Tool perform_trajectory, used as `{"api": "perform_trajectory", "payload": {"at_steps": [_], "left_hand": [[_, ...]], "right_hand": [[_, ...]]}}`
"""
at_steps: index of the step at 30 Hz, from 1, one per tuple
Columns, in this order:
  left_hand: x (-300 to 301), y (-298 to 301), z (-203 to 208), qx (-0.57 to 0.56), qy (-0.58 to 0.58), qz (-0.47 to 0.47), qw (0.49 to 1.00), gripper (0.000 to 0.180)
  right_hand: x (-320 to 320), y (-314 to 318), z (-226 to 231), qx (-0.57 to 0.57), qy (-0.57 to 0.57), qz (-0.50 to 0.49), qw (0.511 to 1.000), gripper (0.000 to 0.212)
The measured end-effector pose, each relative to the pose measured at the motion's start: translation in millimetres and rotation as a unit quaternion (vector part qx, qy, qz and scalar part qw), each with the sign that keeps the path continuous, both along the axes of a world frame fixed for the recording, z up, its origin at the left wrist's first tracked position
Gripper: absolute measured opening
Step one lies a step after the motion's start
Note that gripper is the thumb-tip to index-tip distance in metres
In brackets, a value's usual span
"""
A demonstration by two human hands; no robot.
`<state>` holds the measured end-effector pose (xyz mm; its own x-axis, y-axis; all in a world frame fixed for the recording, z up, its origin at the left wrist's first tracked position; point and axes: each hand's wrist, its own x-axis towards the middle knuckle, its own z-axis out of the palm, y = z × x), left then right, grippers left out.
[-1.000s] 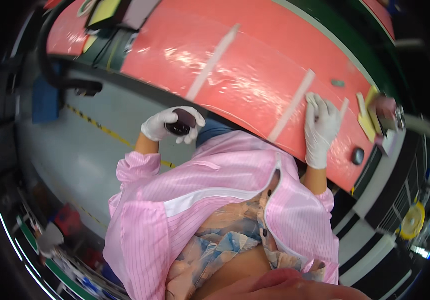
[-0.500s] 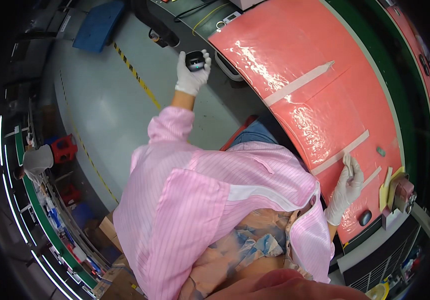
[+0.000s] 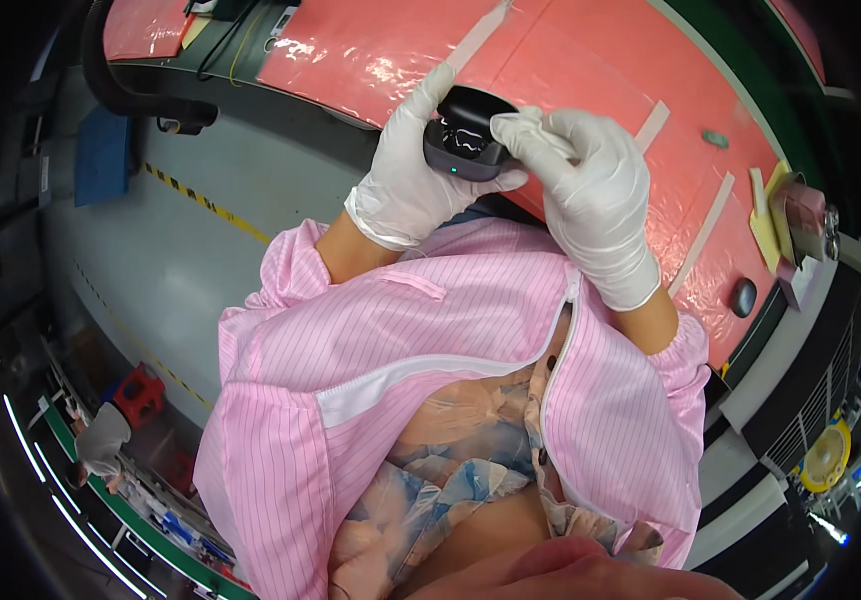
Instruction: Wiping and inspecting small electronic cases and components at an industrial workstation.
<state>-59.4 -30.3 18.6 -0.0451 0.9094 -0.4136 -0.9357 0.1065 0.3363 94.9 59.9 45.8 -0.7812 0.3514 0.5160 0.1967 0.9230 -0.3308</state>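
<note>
the left hand (image 3: 405, 180), in a white glove, is closed around a small dark case (image 3: 465, 135), cupping it from below with the thumb along its near edge. the case is lifted above the edge of the pink mat (image 3: 590, 60), close in front of the chest. its lid stands open and a tiny green light shows on its front. the right hand (image 3: 595, 190), also gloved, pinches a small white wipe (image 3: 530, 125) between thumb and fingers and presses it to the open top of the case, so both hands meet on it.

judging from this, the wiping looks to be in hand: the case is picked up, opened and touched by the wipe, but whether its inside is clean cannot be told, since the fingers and wipe hide much of it. closing the lid and setting the case down seem left to do.

on the mat lie white tape strips (image 3: 695, 235) and, near its right edge, a dark oval piece (image 3: 742, 297). a yellow-black line (image 3: 200, 200) crosses the grey floor at left.
</note>
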Motion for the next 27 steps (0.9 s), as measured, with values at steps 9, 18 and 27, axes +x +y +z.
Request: {"api": "perform_trajectory", "payload": {"at_steps": [9, 18, 27], "left_hand": [[22.7, 23.3, 12.8, -0.029, -0.094, -0.05, 0.994, 0.063], [45.2, 21.9, -0.3, 0.088, 0.184, -0.007, 0.979, 0.071], [51.4, 24.7, -6.0, 0.191, 0.41, 0.078, 0.888, 0.071]], "right_hand": [[29.4, -0.2, -9.0, -0.285, 0.295, -0.098, 0.907, 0.03], [41.9, 6.2, -8.0, -0.172, 0.148, -0.082, 0.97, 0.026], [56.3, 7.0, -19.2, -0.167, 0.035, -0.137, 0.976, 0.026]]}}
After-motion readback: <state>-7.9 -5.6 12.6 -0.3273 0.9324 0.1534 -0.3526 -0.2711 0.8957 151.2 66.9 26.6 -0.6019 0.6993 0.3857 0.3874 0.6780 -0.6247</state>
